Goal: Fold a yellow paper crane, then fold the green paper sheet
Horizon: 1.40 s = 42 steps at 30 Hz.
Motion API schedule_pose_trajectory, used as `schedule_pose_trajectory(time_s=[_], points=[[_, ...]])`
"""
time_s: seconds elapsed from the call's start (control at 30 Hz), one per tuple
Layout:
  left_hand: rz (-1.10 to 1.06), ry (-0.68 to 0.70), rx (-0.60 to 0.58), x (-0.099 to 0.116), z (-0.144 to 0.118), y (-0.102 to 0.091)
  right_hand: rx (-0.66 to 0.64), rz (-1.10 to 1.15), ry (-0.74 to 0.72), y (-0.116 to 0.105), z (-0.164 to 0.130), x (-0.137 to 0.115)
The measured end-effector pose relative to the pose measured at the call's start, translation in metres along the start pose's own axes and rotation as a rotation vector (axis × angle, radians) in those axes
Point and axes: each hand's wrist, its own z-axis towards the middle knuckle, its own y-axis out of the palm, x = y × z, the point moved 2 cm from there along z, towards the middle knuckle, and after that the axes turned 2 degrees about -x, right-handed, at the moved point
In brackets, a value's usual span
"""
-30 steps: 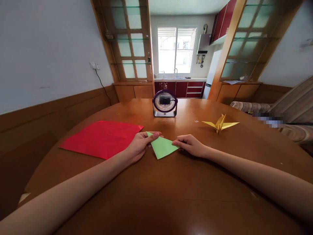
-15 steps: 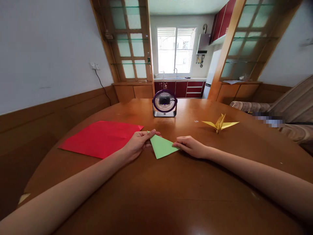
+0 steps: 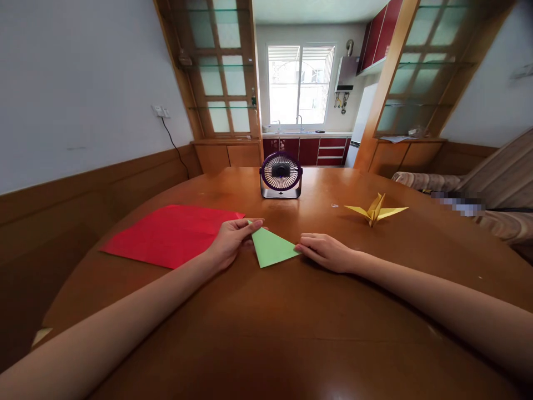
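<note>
A piece of green paper [image 3: 271, 249], folded into a triangle, is held between my two hands above the table. My left hand [image 3: 234, 240] pinches its upper left corner, thumb on top and fingers behind. At the right corner, my right hand [image 3: 325, 251] grips the paper between thumb and curled fingers. The lower point of the triangle faces me. Just beyond my left forearm lies a flat red sheet of paper [image 3: 166, 233]. A folded gold paper crane [image 3: 376, 211] stands to the right, past my right hand.
A small round desk fan [image 3: 281, 173] stands at the far side of the wooden table [image 3: 266, 344]. Off the table's right edge is a striped sofa [image 3: 495, 178]. A wall [image 3: 83, 100] runs along the left.
The green paper has shifted slightly left with my left hand. My right hand keeps its grip on the right corner, almost in the same place.
</note>
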Motion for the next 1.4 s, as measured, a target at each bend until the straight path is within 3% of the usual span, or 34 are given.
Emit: schedule_pose_trajectory(time_s=[0.2,0.3,0.43,0.5,0.57,0.63,0.7,0.83,0.93,1.07,1.4], points=[[0.144,0.085,0.036,-0.002,0.000,0.000,-0.015,-0.068,0.025,0.002,0.000,0.001],[0.496,0.258,0.083,-0.003,0.001,-0.004,-0.026,-0.064,0.055,0.002,0.001,0.002],[1.097,0.626,0.143,0.001,-0.002,-0.002,-0.040,-0.002,0.097,0.002,0.003,0.003],[1.292,0.788,0.113,0.002,-0.009,0.005,-0.040,0.049,0.125,0.002,0.003,0.003],[1.421,0.858,0.005,0.000,-0.016,0.013,-0.037,0.075,0.138,0.002,0.004,0.003],[1.523,0.844,-0.174,-0.005,-0.022,0.021,-0.029,0.074,0.137,0.002,0.005,0.002],[1.573,0.726,-0.329,-0.011,-0.025,0.024,-0.018,0.068,0.138,0.002,0.005,0.001],[1.537,0.444,-0.481,-0.017,-0.025,0.022,0.018,0.059,0.150,0.003,0.005,-0.001],[1.495,0.367,-0.519,-0.016,-0.024,0.020,0.127,0.071,0.173,0.001,0.002,0.001],[1.432,0.368,-0.538,-0.014,-0.024,0.018,0.309,0.102,0.143,-0.007,-0.007,0.008],[1.479,0.335,-0.544,-0.015,-0.025,0.018,0.105,-0.058,-0.280,-0.014,-0.030,0.002]])
